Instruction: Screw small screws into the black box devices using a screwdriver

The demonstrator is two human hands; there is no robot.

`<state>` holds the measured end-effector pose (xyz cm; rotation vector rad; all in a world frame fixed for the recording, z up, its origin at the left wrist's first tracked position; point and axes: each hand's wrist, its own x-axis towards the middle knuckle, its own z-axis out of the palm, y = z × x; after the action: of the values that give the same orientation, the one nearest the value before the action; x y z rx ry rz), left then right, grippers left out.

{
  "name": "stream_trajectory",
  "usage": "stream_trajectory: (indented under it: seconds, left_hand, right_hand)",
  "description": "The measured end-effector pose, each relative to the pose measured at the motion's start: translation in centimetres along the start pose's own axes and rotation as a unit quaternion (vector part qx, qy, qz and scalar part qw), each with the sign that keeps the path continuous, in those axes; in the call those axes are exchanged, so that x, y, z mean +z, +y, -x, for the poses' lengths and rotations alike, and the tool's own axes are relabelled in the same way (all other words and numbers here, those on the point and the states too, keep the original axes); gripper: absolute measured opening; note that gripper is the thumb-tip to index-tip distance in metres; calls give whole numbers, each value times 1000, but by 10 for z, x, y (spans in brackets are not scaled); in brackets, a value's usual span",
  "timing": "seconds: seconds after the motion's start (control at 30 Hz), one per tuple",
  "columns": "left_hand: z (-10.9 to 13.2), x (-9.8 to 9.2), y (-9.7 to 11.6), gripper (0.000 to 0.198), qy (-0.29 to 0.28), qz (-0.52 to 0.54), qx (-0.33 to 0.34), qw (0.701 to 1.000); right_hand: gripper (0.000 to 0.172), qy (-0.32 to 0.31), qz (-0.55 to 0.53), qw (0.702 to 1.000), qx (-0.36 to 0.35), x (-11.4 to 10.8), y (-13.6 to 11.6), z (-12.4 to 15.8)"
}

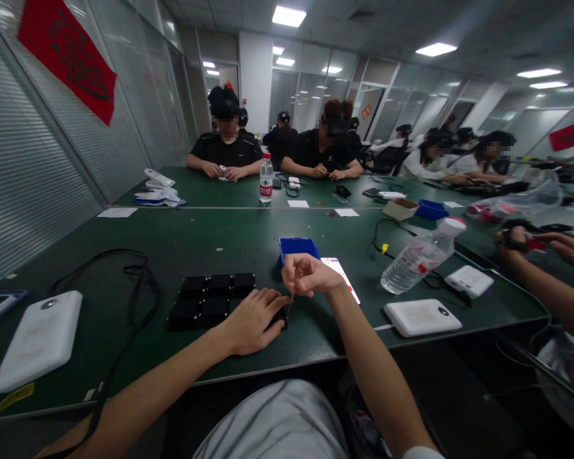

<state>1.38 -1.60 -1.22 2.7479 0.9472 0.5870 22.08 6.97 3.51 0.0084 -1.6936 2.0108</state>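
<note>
Workrm w/ glass partitions; several people sit at tables in the bkgd. Green table point(220, 229) fills the foreground. At its near edge, a person works w/ both hands together. R hand point(312, 274) pinches a thin tool point(291, 303), prob. a screwdriver, btwn thumb & curled fingers, shaft pointing down at a dark piece point(280, 317) not far in from that edge. L hand point(254, 320) lies over the piece, fingers bent & close together, thumb a bit apart, presumably to steady it; the piece is mostly hidden, so can't tell if it's gripped or only pressed.

Just L, black boxes point(213, 305) stand in two rows, likely kept close for easy reach. Blue tray point(298, 246) sits just beyond the R hand, lit phone point(345, 278) partly behind the R wrist.

Bare tabletop separates boxes from near edge. Farther L, a black cable point(138, 271) & a white power bank point(41, 338), toward the near L corner, limit sideways room; to the R, a water bottle point(417, 256) stands beyond a second power bank point(421, 317) by the near edge.
</note>
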Motion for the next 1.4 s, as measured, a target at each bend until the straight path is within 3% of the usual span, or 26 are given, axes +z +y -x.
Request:
stream_trajectory:
  seconds: [0.1,0.43,0.67,0.93,1.1,1.3,1.4]
  left_hand:
    - [0,0,-1,42,4,-6,2,1000]
    - [-1,-4,1,36,0,9,-2,1000]
    - [-1,-4,1,33,-9,-11,-1,1000]
    - [-1,-3,0,35,-4,-7,3,1000]
    - [-1,-3,1,35,5,-7,4,1000]
    - [-1,-1,-1,37,-1,-29,8,1000]
    - [0,-1,-2,37,2,-26,8,1000]
  right_hand:
    - [27,-18,44,999,0,-1,-5,2]
    - [26,7,198,979,51,-5,-18,12]
    - [24,-31,271,956,105,1,-23,7]
    - [58,23,196,973,123,-2,-15,11]
    - [53,13,187,973,135,-4,-15,13]
    - [31,4,187,976,108,0,-14,8]
    - [29,-11,197,973,116,3,-15,4]
